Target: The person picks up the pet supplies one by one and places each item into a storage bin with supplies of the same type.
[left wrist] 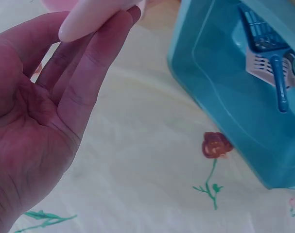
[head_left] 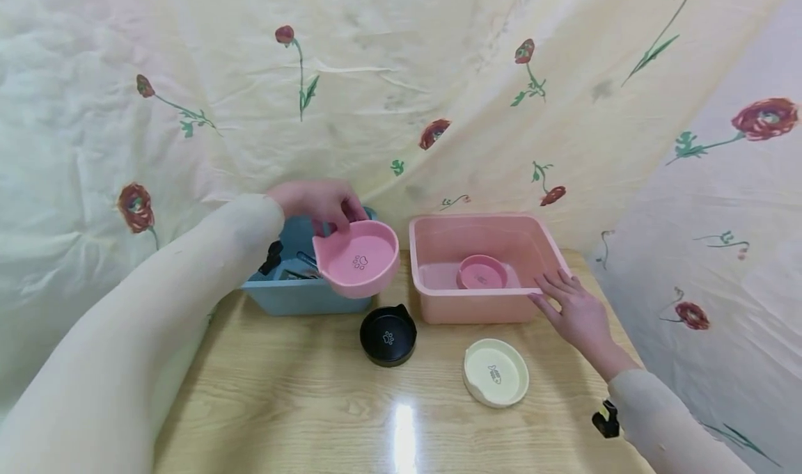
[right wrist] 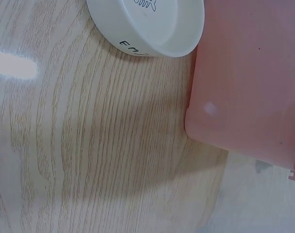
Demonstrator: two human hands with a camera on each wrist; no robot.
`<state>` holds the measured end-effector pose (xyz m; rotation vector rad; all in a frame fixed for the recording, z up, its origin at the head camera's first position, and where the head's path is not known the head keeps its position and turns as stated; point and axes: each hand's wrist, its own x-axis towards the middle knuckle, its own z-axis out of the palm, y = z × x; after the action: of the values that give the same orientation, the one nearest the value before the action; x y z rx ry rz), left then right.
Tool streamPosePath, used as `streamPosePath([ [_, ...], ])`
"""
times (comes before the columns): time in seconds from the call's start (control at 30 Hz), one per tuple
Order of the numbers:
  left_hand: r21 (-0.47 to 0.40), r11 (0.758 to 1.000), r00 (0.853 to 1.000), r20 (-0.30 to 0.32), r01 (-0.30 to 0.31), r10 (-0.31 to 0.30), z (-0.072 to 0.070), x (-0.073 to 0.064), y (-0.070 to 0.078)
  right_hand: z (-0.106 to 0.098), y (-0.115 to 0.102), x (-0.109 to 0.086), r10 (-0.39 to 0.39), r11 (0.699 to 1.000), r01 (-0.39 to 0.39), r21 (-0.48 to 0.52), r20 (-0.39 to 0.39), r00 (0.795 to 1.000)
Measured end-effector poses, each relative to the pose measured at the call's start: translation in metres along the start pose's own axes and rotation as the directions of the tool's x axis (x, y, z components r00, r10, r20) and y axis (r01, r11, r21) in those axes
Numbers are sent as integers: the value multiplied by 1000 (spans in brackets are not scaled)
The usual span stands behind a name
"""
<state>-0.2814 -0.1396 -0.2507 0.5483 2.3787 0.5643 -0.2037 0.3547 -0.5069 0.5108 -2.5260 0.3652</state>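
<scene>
The lifted pink bowl [head_left: 357,269] is by the near right part of the blue bin [head_left: 301,298]; your left hand [head_left: 328,204] pinches the bowl's far rim. Your right hand [head_left: 578,315], fingers spread, touches the near right corner of the pink bin [head_left: 479,308]. Nearer, the tabletop [head_left: 301,397] carries a black bowl [head_left: 388,338] and a cream bowl [head_left: 501,383].

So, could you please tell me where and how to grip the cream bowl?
The cream bowl is probably best pinched at its near rim, coming from above: it sits upright and open-topped, with the pink bin beyond its far side.
</scene>
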Motion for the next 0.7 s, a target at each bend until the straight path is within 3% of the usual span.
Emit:
streamPosePath([
  [0.23, -3, 1000, 999, -34, -21, 21, -2, 25, 12, -3, -1, 1, 15, 1000, -15, -12, 24, 1000],
  [0.43, 24, 998, 996, -67, -49, 51, 2, 60, 27, -2, 0, -2, 11, 1000, -11, 2, 16, 1000],
  [0.7, 49, 995, 995, -52, -88, 90, 9, 106, 57, 1, 3, -2, -8, 1000, 8, 15, -29, 1000],
])
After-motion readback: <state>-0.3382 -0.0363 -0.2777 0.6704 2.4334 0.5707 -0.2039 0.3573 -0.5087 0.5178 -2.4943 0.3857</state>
